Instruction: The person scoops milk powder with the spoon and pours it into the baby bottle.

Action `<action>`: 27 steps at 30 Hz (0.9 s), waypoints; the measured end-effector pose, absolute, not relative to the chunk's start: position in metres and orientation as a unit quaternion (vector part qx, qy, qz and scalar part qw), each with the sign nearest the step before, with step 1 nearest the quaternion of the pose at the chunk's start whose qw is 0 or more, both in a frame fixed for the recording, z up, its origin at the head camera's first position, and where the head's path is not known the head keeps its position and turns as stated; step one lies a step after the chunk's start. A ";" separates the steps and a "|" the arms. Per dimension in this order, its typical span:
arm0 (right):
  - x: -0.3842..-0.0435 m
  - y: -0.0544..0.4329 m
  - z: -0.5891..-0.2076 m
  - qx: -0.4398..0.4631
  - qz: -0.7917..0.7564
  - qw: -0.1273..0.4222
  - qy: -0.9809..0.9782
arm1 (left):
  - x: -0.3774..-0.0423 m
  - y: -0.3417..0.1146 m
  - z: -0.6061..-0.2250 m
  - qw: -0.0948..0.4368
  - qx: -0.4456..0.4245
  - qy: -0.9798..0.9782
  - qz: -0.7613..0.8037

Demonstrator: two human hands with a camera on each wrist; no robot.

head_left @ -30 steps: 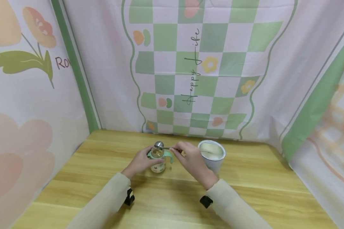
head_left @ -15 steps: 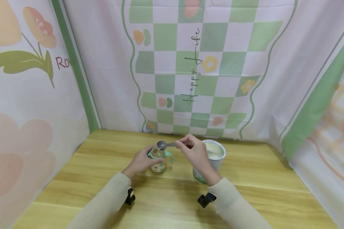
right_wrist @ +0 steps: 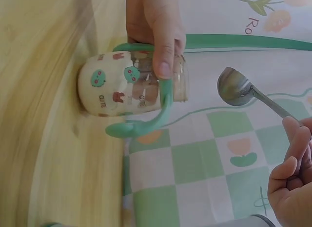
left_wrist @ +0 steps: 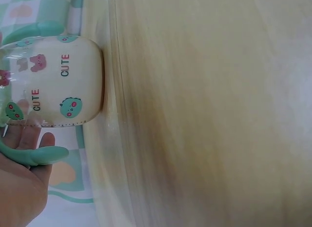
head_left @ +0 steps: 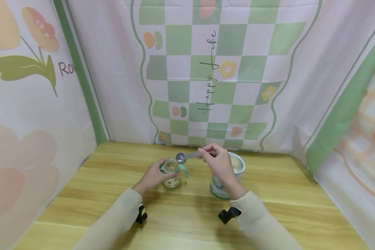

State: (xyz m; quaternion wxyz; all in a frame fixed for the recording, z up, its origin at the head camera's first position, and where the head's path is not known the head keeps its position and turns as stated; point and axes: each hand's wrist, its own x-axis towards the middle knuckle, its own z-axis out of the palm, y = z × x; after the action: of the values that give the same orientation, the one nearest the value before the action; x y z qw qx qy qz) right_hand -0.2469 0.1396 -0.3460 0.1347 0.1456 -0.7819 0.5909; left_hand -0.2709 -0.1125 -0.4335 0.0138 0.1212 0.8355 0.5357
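My left hand [head_left: 154,176] holds a clear baby bottle [head_left: 172,181] with green handles around its upper part. The bottle stands upright on the table, its mouth open; bears, green faces and "CUTE" are printed on it, and a pale, cream-coloured filling shows in the left wrist view. Between thumb and fingers, my right hand [head_left: 220,161] pinches the handle of a metal measuring spoon [right_wrist: 235,88]. The spoon's round bowl hangs above and just right of the bottle's mouth, apart from it; no powder shows in it. Partly behind the right hand stands an open can [head_left: 218,191] of pale powder.
The wooden table [head_left: 181,222] carries the bottle and can. Behind it hangs a green-and-white checked cloth [head_left: 206,86], with printed curtains at both sides. A black strap device [head_left: 229,215] sits on each wrist.
The spoon, tipped over the bottle's mouth a second ago, has moved up and right with my right hand, off the mouth. My left hand and the bottle stay in place.
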 end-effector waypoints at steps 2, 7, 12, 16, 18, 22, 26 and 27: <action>-0.246 0.142 -0.344 0.146 0.592 0.135 -0.781 | -0.270 -0.112 -0.433 0.014 0.119 0.838 0.532; -0.241 0.148 -0.337 0.139 0.588 0.135 -0.785 | -0.270 -0.113 -0.432 0.018 0.111 0.846 0.522; -0.242 0.159 -0.339 0.140 0.577 0.153 -0.790 | -0.270 -0.114 -0.429 0.025 0.118 0.851 0.512; -0.243 0.167 -0.339 0.141 0.573 0.161 -0.791 | -0.272 -0.114 -0.427 0.028 0.135 0.850 0.509; -0.243 0.172 -0.338 0.138 0.570 0.166 -0.793 | -0.273 -0.114 -0.427 0.028 0.143 0.850 0.506; -0.242 0.179 -0.335 0.135 0.564 0.174 -0.796 | -0.275 -0.115 -0.424 0.030 0.152 0.855 0.496; -0.240 0.187 -0.331 0.129 0.563 0.175 -0.798 | -0.277 -0.113 -0.419 0.022 0.167 0.855 0.490; -0.240 0.189 -0.330 0.127 0.561 0.176 -0.799 | -0.278 -0.113 -0.417 0.018 0.171 0.854 0.490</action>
State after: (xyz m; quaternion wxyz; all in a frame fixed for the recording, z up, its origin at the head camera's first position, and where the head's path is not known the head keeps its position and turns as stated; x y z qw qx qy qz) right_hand -0.2401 0.1889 -0.3305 0.1758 0.1268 -0.7990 0.5609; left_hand -0.2776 -0.1127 -0.4170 0.0181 0.1714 0.8545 0.4901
